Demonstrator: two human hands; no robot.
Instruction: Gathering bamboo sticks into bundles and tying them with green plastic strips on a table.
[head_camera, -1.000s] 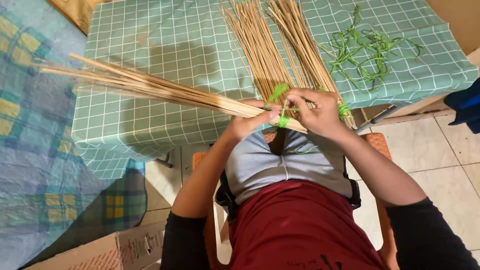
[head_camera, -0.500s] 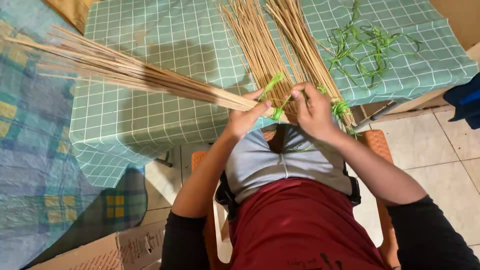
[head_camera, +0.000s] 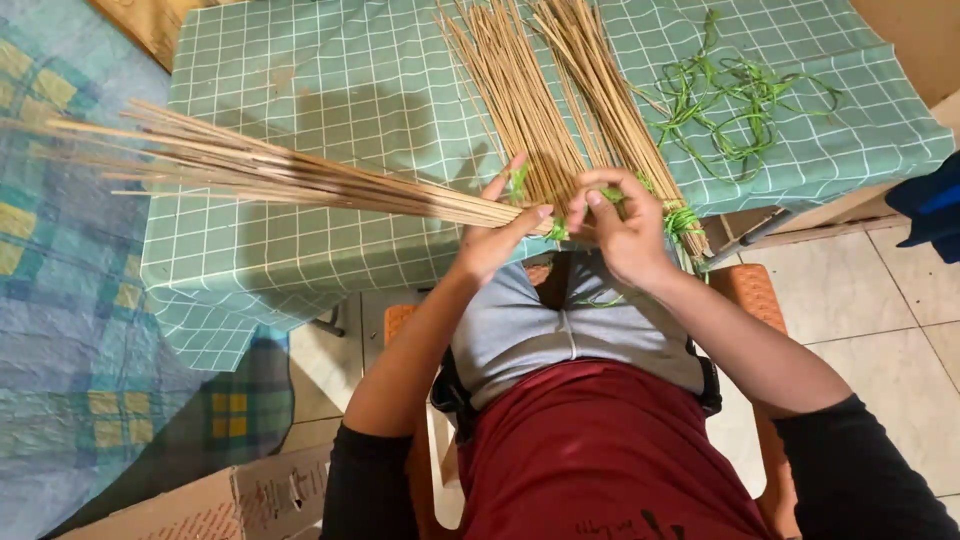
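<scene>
A bundle of thin pale sticks fans out to the left over the green checked tablecloth. My left hand pinches its near end, forefinger raised. My right hand is closed beside it, fingers on a green string wound at the bundle's end. Two more stick bundles lie lengthwise on the table just beyond my hands, the right one tied with green string at its near end.
Loose green strings lie tangled on the cloth at the right. An orange chair shows under my lap. A cardboard box sits on the floor at the lower left, beside a blue patterned mat. Blue cloth hangs at the right edge.
The bundle's far end has swung back down and toward me after rising. My hands shifted slightly up, and my left forefinger has lifted off the sticks.
</scene>
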